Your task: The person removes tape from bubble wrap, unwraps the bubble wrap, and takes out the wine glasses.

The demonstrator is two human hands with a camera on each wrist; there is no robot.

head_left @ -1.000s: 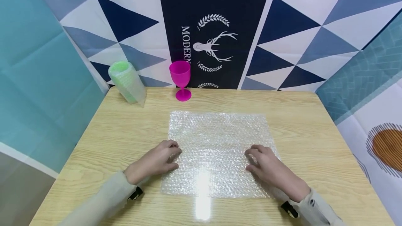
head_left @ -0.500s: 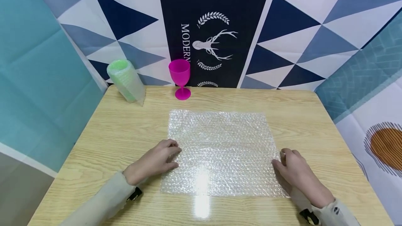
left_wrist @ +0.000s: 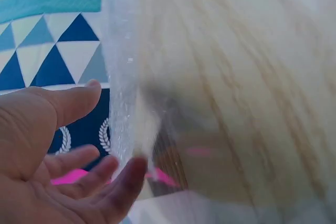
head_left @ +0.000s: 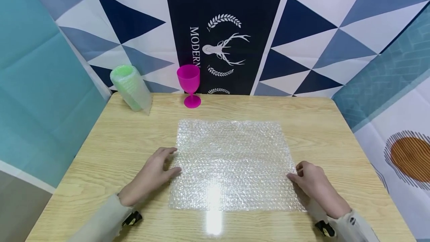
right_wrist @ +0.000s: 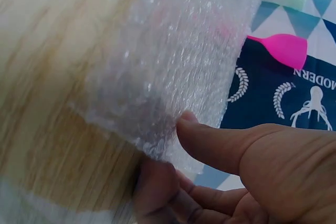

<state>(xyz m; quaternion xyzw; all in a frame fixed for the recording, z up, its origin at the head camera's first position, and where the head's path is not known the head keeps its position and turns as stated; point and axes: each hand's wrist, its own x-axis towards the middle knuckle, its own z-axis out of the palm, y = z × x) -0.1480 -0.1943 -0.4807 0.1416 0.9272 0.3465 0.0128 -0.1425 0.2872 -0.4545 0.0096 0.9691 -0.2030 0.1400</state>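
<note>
A sheet of clear bubble wrap lies flat on the wooden table. My right hand is at its right edge; in the right wrist view the thumb presses on the wrap near the edge and the fingers are curled at its border, pinching it. At the left edge my left hand has its thumb and fingers spread, holding nothing. The left wrist view shows those fingers beside the wrap's edge.
Near the back edge of the table stands a magenta goblet. To its left is a green cup-like item wrapped in bubble wrap, leaning slightly. A patterned cloth backdrop rises behind.
My right hand has moved right, from over the sheet to its right edge. My left hand has drawn back leftward to the left edge, its fingers spreading. The goblet and wrapped item stay put.
</note>
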